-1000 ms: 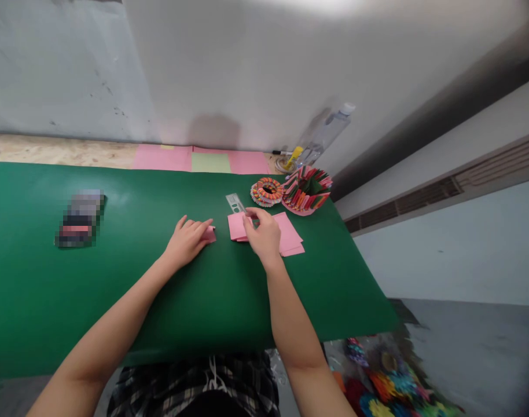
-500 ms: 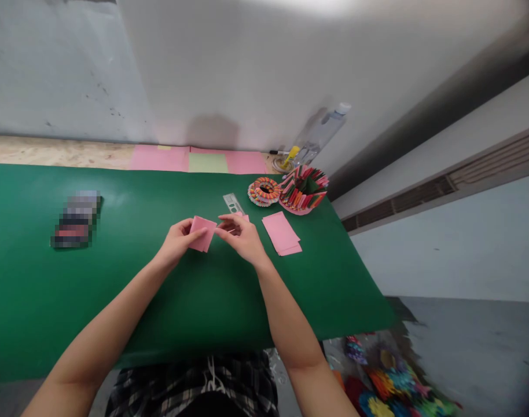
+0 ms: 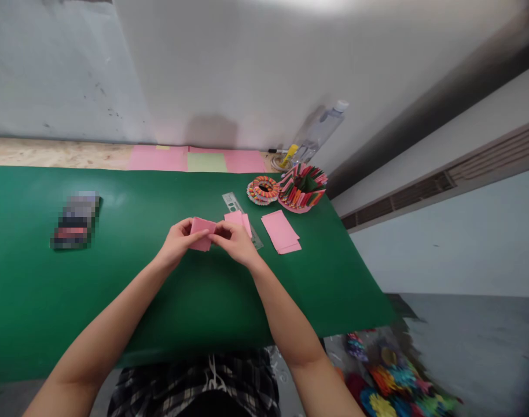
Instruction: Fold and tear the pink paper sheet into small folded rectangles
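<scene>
Small pink paper sheets (image 3: 200, 242) are held over the green table (image 3: 160, 307). My left hand (image 3: 177, 240) grips them at their left side, its thumb across the front. At their right edge, my right hand (image 3: 235, 240) pinches the same paper between thumb and fingers. Just behind my right hand, more pink pieces (image 3: 239, 219) lie on a clear ruler (image 3: 230, 202). A stack of pink rectangles (image 3: 280, 231) rests farther right.
Folded-paper rings (image 3: 263, 190) and a round folded-paper piece (image 3: 302, 188) sit at the back right, near a yellow glue stick (image 3: 290, 154) and a clear bottle (image 3: 323, 134). A blurred-out, phone-like object (image 3: 76, 221) lies left. Colourful items (image 3: 390, 382) are on the floor.
My right hand has moved left and closed on the edge of the pink paper. The pink pieces and ruler behind it are now more exposed.
</scene>
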A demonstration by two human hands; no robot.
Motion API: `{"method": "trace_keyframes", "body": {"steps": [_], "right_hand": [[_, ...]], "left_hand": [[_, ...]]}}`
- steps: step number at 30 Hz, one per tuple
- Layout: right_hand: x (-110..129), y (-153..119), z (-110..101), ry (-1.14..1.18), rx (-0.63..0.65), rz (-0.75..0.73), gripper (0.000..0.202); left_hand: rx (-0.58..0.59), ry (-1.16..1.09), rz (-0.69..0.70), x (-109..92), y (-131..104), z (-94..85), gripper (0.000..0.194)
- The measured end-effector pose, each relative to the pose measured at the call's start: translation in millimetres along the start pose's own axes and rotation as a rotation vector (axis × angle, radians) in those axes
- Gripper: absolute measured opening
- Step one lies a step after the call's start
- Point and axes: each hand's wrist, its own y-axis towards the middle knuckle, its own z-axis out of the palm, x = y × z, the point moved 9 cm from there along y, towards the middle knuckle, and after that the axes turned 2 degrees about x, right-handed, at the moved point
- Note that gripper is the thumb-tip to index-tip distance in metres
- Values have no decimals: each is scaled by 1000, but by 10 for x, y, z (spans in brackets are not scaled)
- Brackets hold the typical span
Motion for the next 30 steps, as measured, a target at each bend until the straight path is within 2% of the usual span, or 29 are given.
{"method": "trace_keyframes", "body": {"steps": [8,17,30], "right_hand": [[-35,14,-107,105,-81,38,18],[-59,14,-96,106,-79,52,29],[-159,46,-56,222,-41,97,31]], "left_hand": [[22,48,74,-34,13,-13,40],[-41,39,53,-9,20,-53,39],[-44,57,46,-26,6,-50,35]]}}
